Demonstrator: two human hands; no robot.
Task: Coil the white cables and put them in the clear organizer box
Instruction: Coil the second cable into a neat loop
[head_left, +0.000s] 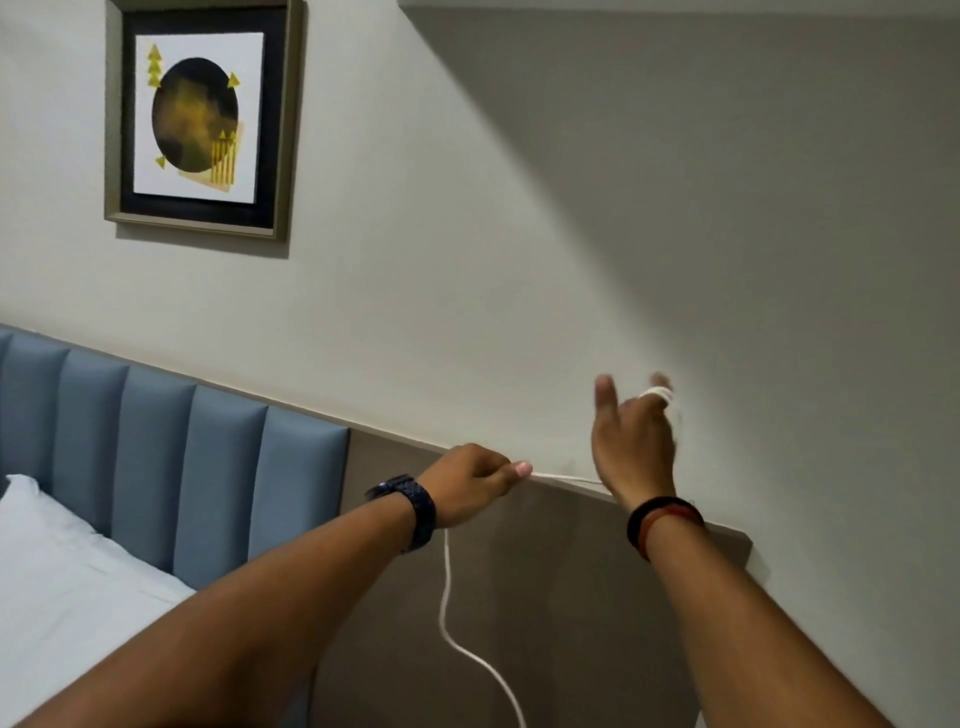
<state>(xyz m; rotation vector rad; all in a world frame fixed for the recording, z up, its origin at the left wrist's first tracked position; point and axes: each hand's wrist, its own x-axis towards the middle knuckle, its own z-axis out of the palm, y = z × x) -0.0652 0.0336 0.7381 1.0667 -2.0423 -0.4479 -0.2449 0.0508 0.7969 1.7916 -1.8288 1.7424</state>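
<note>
A: Where is the white cable (445, 587)?

B: It runs taut between the two hands, then drops from under the left hand (470, 480) in a loose curve toward the bottom edge of the view. A few turns of it are wrapped around the raised fingers (655, 391) of the right hand (631, 441).

A: How do the left fingers stand?

B: Curled into a fist, thumb and forefinger pinched on the cable; the line leaves the pinch toward the right hand's wrist.

A: And the right hand?

B: Spread open, palm away from the camera, thumb out to the left. The far fingers are blurred, so I cannot tell how many carry the loops. The white turns sit near the fingertips.

A: What lies around the hands?

B: A dark watch (413, 512) on the left wrist, a black and red band (662, 519) on the right. Behind both hands is a brown panel (571, 597), its top edge level with the left knuckles. Left of the fist stands a blue padded headboard (166, 457), with a white pillow (57, 571) below it. Well above, on the grey wall (519, 234), hangs a framed picture (200, 117).
</note>
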